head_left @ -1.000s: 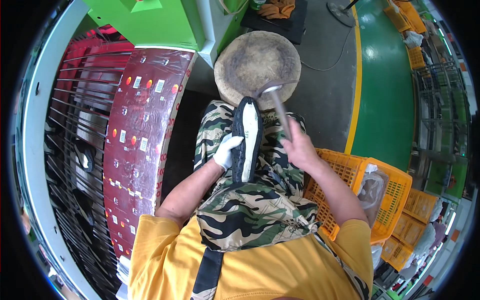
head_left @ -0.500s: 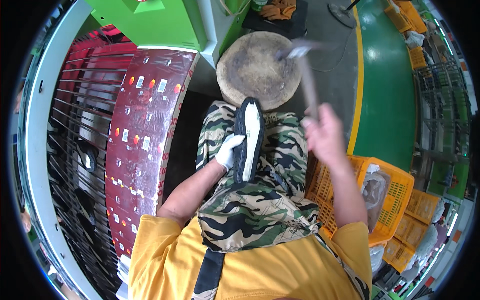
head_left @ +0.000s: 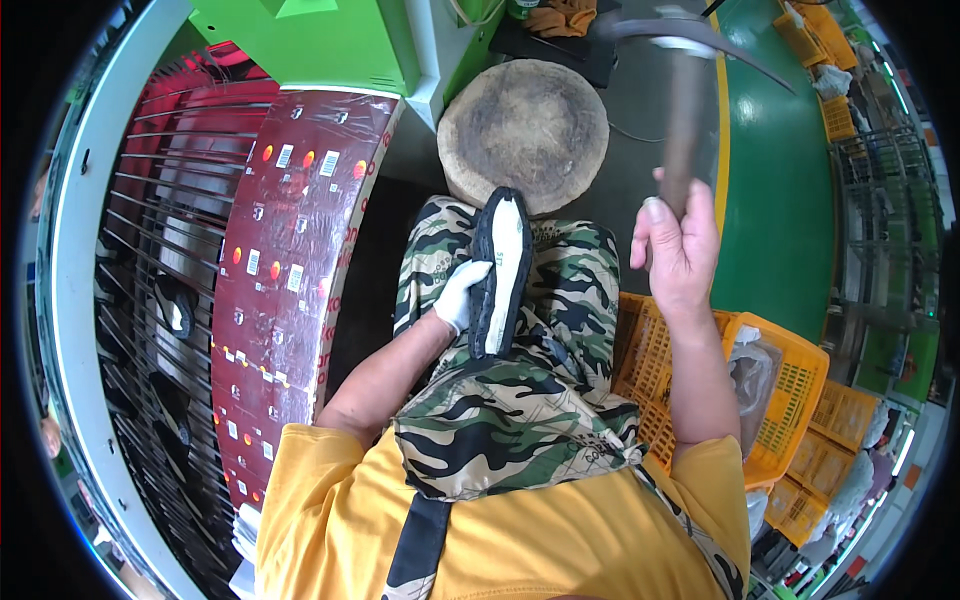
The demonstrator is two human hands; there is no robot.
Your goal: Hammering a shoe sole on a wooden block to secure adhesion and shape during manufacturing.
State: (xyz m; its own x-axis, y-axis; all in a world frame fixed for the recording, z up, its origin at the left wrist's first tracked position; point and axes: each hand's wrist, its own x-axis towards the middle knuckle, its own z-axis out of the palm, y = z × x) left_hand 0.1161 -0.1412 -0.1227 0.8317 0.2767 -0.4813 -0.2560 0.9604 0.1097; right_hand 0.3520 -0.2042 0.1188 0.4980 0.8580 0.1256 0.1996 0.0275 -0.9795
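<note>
My left hand [head_left: 459, 293], in a white glove, grips a shoe upper [head_left: 483, 312] by its left side over my lap. The shoe is bottom up, with its white insole [head_left: 509, 262] showing inside a black, gathered edge. One end of it reaches the near rim of a round wooden block [head_left: 522, 130]. Bare and raised on the right, my right hand [head_left: 682, 245] is closed round the wooden handle of a hammer [head_left: 682, 125]. Its long, curved metal head is at the top, blurred, well apart from the shoe.
A green machine [head_left: 310, 45] stands at the upper left, above a dark red carton panel [head_left: 285, 240]. Further left, a rack [head_left: 165, 250] of metal bars holds dark shoes. Yellow crates [head_left: 800, 400] stand by my right arm. Orange gloves [head_left: 560, 18] lie beyond the block.
My right hand has risen with the hammer, up and to the right, away from the block. The shoe has shifted very slightly away from me in my left hand.
</note>
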